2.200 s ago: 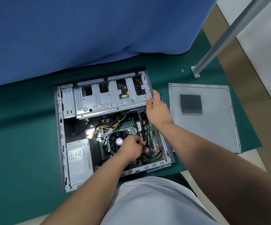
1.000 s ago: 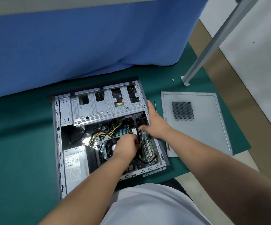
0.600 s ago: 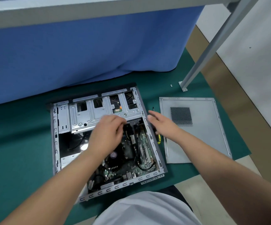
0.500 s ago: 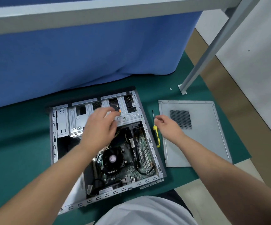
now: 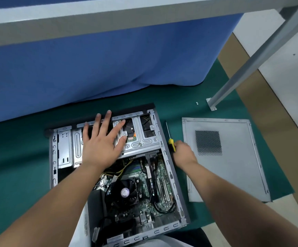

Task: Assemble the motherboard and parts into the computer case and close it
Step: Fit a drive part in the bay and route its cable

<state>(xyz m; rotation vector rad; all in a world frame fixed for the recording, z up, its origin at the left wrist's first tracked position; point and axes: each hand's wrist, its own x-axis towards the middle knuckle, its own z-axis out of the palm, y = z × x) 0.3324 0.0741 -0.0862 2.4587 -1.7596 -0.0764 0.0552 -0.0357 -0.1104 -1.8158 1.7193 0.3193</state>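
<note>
Both hands have left the motherboard since a moment ago; my left hand now lies flat, fingers spread, on the silver stamped-steel drive cage at the far end of the open grey computer case, while my right hand has gone just outside the case's right wall and curls round the yellow-handled screwdriver lying on the green mat; the green motherboard with its black fan sits inside the case, near end; the grey vented side panel lies flat beyond the screwdriver, apart from the case; I judge a fastening step comes next, so I would keep the cage pressed square and seat the tip fully before turning.
</note>
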